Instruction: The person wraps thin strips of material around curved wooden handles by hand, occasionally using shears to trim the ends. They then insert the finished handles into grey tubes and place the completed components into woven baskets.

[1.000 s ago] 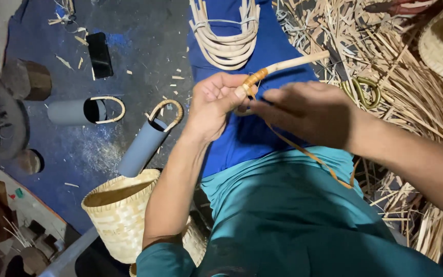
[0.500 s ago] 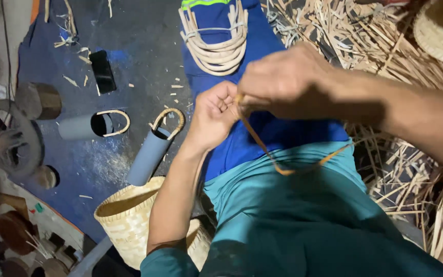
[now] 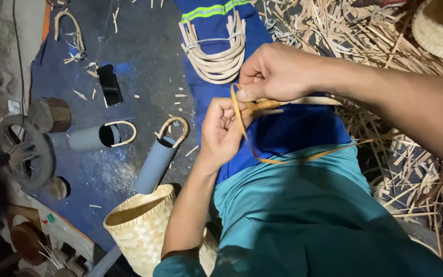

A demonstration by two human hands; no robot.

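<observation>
**Hands shifted down and left while wrapping the cane handle**

Both hands had drifted lower and a bit left compared with half a second earlier, and the loose strip now trailed out to the right over the lap instead of hanging in a V below the hands. So, the right hand sat on top, fingers pinched closed on the orange-brown strip right where it met the pale cane handle. That handle lay roughly level, its wrapped end tucked between both hands. The left hand was just below, touching the right one, fingers curled shut around the wrapped end and the strip. All of it hovered over the blue trouser leg.

Further up the leg lay a bundle of bent cane handles. Off to the left on the dark floor were two grey tubes with cane loops, a black phone, and a woven basket near the left elbow. Cane scraps were piled on the right.
</observation>
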